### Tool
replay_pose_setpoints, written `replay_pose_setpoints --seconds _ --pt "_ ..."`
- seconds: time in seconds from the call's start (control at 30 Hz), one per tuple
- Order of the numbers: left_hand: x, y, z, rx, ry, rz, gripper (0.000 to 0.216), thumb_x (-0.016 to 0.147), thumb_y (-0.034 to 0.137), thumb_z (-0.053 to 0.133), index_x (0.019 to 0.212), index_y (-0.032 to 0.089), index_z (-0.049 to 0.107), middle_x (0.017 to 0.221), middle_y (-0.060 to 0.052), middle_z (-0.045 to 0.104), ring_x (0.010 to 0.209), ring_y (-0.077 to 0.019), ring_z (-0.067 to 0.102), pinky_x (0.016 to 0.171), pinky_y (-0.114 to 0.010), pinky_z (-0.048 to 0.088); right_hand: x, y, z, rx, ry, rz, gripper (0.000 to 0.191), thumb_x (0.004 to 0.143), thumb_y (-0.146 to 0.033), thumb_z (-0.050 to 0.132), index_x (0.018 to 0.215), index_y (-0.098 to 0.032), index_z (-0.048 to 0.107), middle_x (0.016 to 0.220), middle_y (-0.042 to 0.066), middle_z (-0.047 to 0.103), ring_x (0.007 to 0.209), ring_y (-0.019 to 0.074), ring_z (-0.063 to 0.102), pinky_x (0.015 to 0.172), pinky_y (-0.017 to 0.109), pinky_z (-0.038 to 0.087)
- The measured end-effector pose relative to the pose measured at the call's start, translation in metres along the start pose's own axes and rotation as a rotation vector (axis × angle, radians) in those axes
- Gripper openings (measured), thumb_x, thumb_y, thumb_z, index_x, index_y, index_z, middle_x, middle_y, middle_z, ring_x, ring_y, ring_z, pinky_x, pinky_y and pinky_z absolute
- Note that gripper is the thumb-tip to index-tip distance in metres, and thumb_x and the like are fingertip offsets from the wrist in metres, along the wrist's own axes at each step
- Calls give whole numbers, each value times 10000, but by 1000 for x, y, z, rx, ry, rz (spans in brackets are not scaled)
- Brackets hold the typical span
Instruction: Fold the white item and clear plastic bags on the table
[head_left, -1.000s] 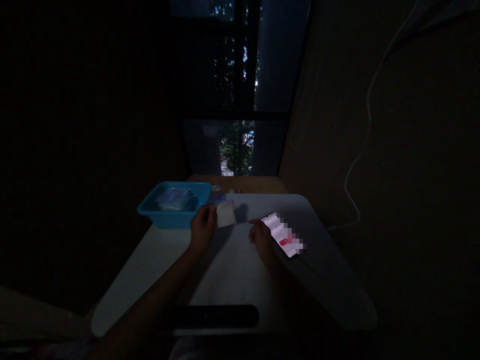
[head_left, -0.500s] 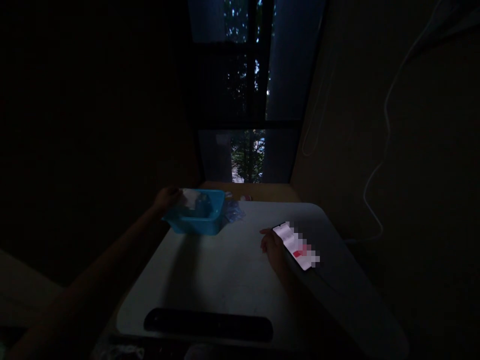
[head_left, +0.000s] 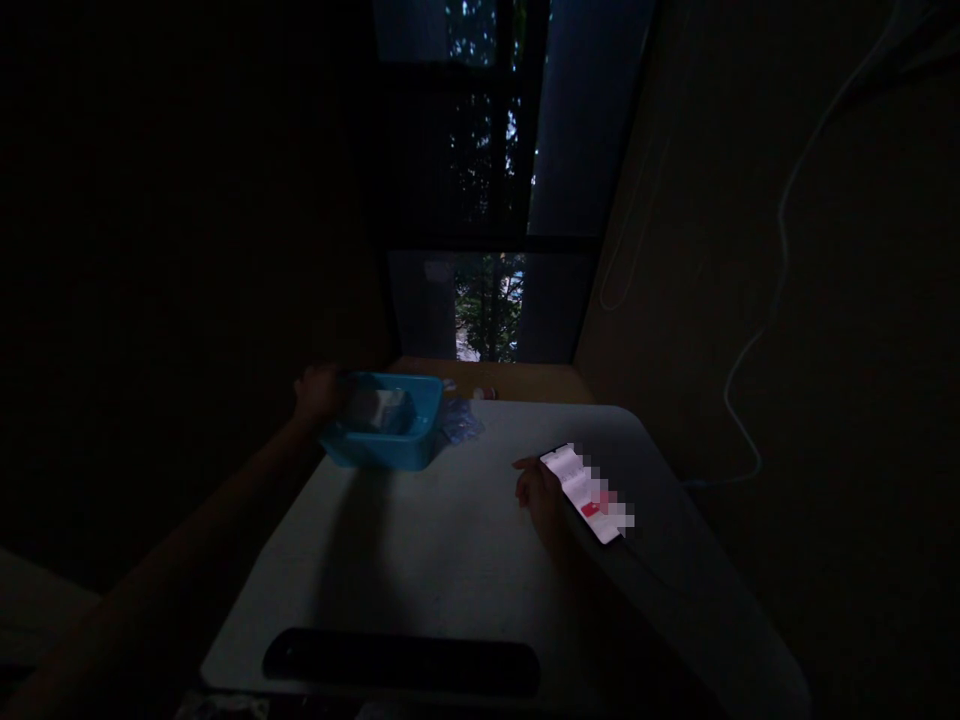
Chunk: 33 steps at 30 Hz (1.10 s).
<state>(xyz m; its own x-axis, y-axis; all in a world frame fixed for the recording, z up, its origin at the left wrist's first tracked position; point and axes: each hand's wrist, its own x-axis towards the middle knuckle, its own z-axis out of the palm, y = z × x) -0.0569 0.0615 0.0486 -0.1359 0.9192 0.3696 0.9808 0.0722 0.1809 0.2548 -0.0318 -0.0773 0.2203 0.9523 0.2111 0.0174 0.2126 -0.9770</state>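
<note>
The room is very dark. My left hand [head_left: 318, 391] is at the far left rim of a blue plastic bin [head_left: 382, 452]; its fingers are lost in shadow. A white packet [head_left: 377, 407] lies inside the bin on clear bags. My right hand [head_left: 537, 495] rests on the white table [head_left: 420, 560], loosely open and holding nothing, its fingers beside a lit phone [head_left: 589, 492] lying flat.
A crumpled clear plastic bag [head_left: 459, 420] lies right of the bin. A black bar [head_left: 401, 662] runs along the table's near edge. A window [head_left: 487, 300] is behind, a wall with a white cable [head_left: 750, 350] on the right.
My left hand carried the white packet from the table's middle to the bin, and the packet now lies inside. My right hand stayed beside the phone.
</note>
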Motion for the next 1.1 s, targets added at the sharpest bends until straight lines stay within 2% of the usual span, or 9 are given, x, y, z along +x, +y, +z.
replay_pose_setpoints --seconds 0.1,0.2,0.27,0.33,0.4,0.53,0.63,1.0,1.1 --pt "-12 23 -7 -145 268 8 237 736 237 419 876 114 566 937 -139 571 940 -284 489 799 -416 371 0 0 -1 -19 -3 10 259 738 -377 383 706 -173 539 426 -58 409 379 74 372 378 201 274" --pt "-41 57 -9 -364 455 246 213 728 190 392 858 162 558 870 -80 568 898 -222 502 818 -354 375 0 1 -1 -30 -16 7 236 735 -348 381 717 -175 541 442 -56 419 387 74 378 384 200 279" --pt "-67 81 -1 -444 411 485 209 724 184 394 853 175 558 826 -66 566 841 -201 510 782 -336 396 1 2 -1 -24 -30 12 227 734 -332 371 719 -177 535 443 -58 420 385 75 377 388 201 281" --pt "-91 102 17 -423 214 728 223 716 166 407 872 179 565 848 -70 576 840 -191 516 770 -327 414 1 4 -1 -19 -40 13 220 737 -321 358 721 -181 528 439 -62 414 382 77 376 396 203 287" --pt "-108 117 42 -364 37 832 266 711 138 400 919 172 562 895 -84 583 878 -194 517 784 -330 427 2 5 0 -32 -48 6 220 744 -309 341 725 -187 523 439 -64 407 378 81 375 399 206 289" --pt "-116 125 93 -272 -24 623 355 687 113 407 1024 116 521 1060 -135 542 994 -221 489 870 -355 405 7 5 2 -184 -106 -61 188 727 -258 366 703 -198 543 470 -51 426 408 93 396 410 211 293" --pt "-107 124 113 -238 0 418 346 717 160 415 1048 111 502 1150 -154 493 1052 -240 468 904 -365 385 17 6 4 -296 -138 -141 161 696 -198 401 674 -211 560 499 -42 458 482 104 447 465 209 327" --pt "-79 146 125 -241 -72 125 487 784 276 383 1225 76 338 1346 -233 252 1154 -297 406 886 -367 378 59 23 15 -379 -91 -160 171 693 -162 407 687 -221 567 484 -53 475 504 108 469 495 199 354" --pt "-72 146 130 -268 -84 86 487 787 257 373 1234 70 325 1319 -250 293 1118 -298 443 873 -375 378 65 22 17 -416 -67 -173 175 689 -148 412 679 -218 572 509 -47 502 529 111 485 538 208 367"
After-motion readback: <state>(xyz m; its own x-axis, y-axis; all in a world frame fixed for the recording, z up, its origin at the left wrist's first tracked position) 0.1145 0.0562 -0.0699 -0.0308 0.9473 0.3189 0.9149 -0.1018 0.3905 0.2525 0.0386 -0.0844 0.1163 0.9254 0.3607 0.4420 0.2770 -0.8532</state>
